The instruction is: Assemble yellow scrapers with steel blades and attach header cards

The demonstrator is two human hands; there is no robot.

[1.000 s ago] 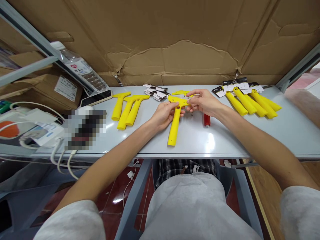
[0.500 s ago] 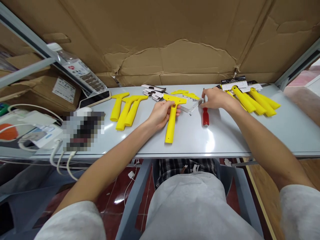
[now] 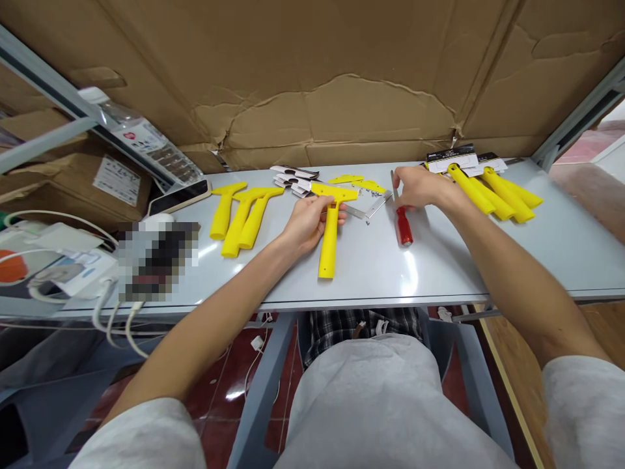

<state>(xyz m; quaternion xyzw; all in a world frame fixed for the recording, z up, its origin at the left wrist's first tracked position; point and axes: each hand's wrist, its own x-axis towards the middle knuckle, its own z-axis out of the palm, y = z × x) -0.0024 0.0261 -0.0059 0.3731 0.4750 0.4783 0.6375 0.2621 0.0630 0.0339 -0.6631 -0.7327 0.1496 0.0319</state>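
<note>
My left hand [image 3: 312, 221] is closed round the neck of a yellow scraper handle [image 3: 328, 251], whose wide head points away from me. My right hand [image 3: 413, 187] has its fingers on the shaft of a red-handled screwdriver [image 3: 403, 228], the handle end towards me. Between the hands lie thin metal blades [image 3: 378, 204], a small screw [image 3: 368, 223] and flat yellow plates [image 3: 368, 185]. Three more yellow handles [image 3: 237, 228] rest left of my left hand. Right of my right hand are several yellow scrapers [image 3: 498, 195] with black-and-white cards [image 3: 452, 160].
Black-and-white cards [image 3: 293, 176] lie near the back of the grey table [image 3: 283, 283]. At the left are a phone [image 3: 180, 197], a plastic bottle [image 3: 141, 140], white cables [image 3: 105, 306] and a cardboard box [image 3: 88, 182]. Cardboard [image 3: 371, 111] stands along the back.
The screwdriver has tilted, its shaft now leaning left under my right fingers. My left hand keeps its hold on the yellow handle. The whole view has shifted slightly.
</note>
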